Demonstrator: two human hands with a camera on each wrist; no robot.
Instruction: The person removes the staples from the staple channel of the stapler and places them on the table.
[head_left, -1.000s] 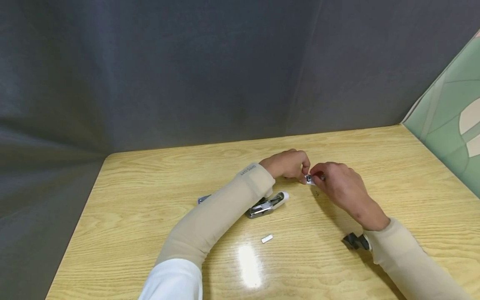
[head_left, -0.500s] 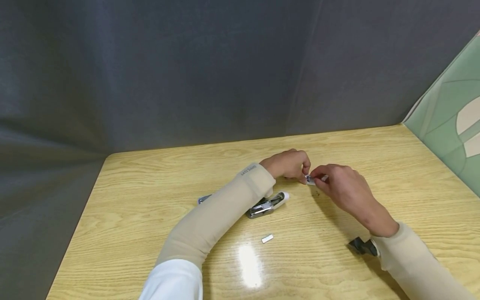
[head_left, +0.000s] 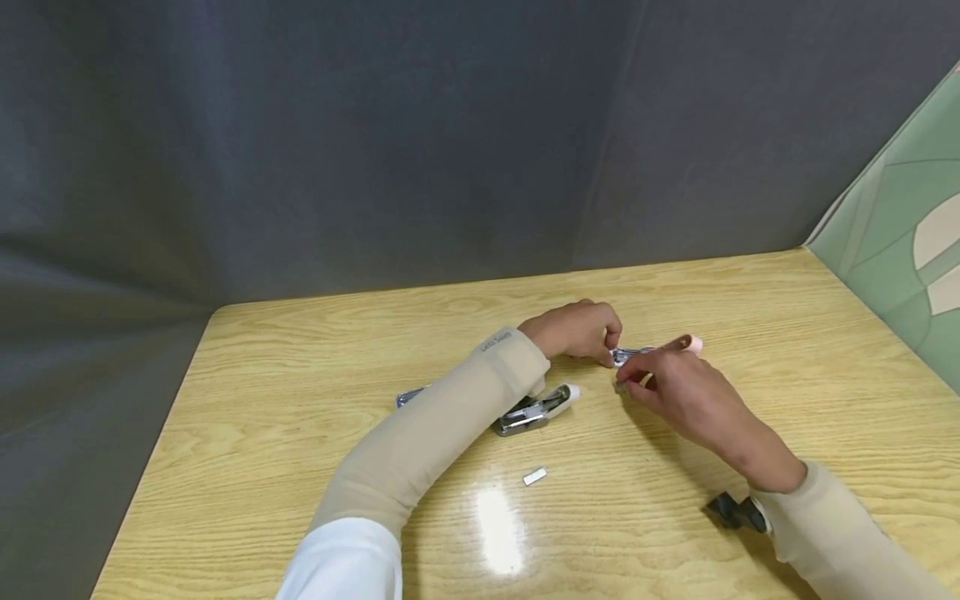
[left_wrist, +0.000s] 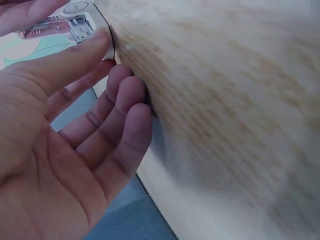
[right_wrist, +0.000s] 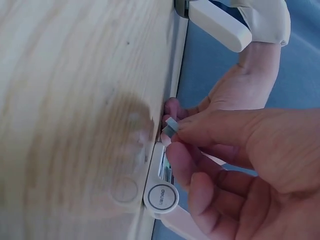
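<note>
A small stapler (head_left: 633, 353) with a pinkish handle lies opened on the table, its round pivot (right_wrist: 162, 197) showing in the right wrist view. My left hand (head_left: 576, 327) pinches the stapler's left end, the thumb lying on the base in the left wrist view. Between thumb and forefinger, my right hand (head_left: 686, 392) pinches a short strip of staples (right_wrist: 170, 127). The strip is just on the near side of the stapler, apart from it. My right hand hides part of the stapler in the head view.
Another stapler (head_left: 522, 417), grey with a white raised handle, lies under my left forearm. A metallic end (head_left: 407, 397) shows left of the sleeve; what it belongs to is hidden. A small silver strip (head_left: 535, 477) lies nearer on the wooden table (head_left: 300, 367). A dark curtain (head_left: 420, 150) stands behind.
My right hand has drawn back from the stapler towards the near side, now with the staple strip in its fingertips. The stapler's pinkish handle has come into sight. My left hand stays in place.
</note>
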